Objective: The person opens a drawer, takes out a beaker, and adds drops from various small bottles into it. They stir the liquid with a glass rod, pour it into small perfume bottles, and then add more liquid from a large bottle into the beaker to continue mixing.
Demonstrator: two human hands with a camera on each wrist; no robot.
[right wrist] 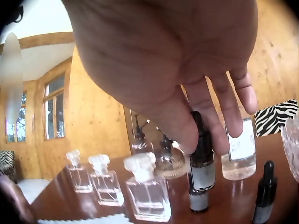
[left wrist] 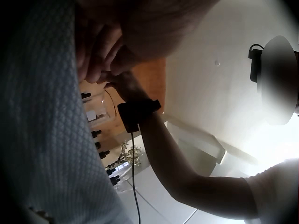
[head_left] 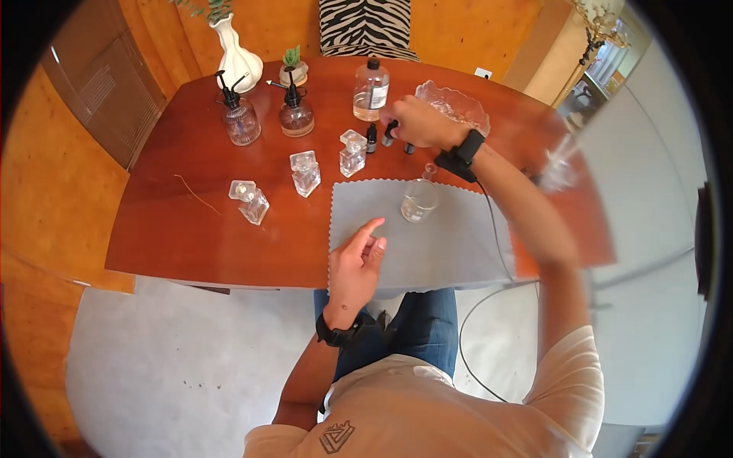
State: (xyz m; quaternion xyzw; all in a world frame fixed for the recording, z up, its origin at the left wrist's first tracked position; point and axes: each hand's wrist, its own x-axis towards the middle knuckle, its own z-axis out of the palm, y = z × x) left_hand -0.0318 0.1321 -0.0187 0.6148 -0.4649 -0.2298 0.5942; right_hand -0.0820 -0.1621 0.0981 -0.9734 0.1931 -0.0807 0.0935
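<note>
My right hand [head_left: 427, 122] reaches over the back of the table and pinches a small black-topped dropper bottle [right wrist: 202, 161] between thumb and fingers. Just behind it in the right wrist view, a second dropper bottle [right wrist: 198, 201] is partly hidden; a third dropper bottle [right wrist: 264, 193] stands to the right. My left hand [head_left: 357, 263] hangs over the left front of the grey cloth [head_left: 458, 252], its index finger extended and nothing held. A clear glass beaker [head_left: 418, 204] stands on the cloth. Left of the cloth are three clear perfume bottles [head_left: 305, 175] with square stoppers.
Two ribbed spray bottles [head_left: 242, 126], a white vase [head_left: 233, 57] and a small potted plant [head_left: 293, 70] stand at the back left. A labelled bottle [head_left: 372, 95] and a clear glass bowl [head_left: 466, 107] are at the back. A cable [head_left: 500, 237] trails from the right wrist.
</note>
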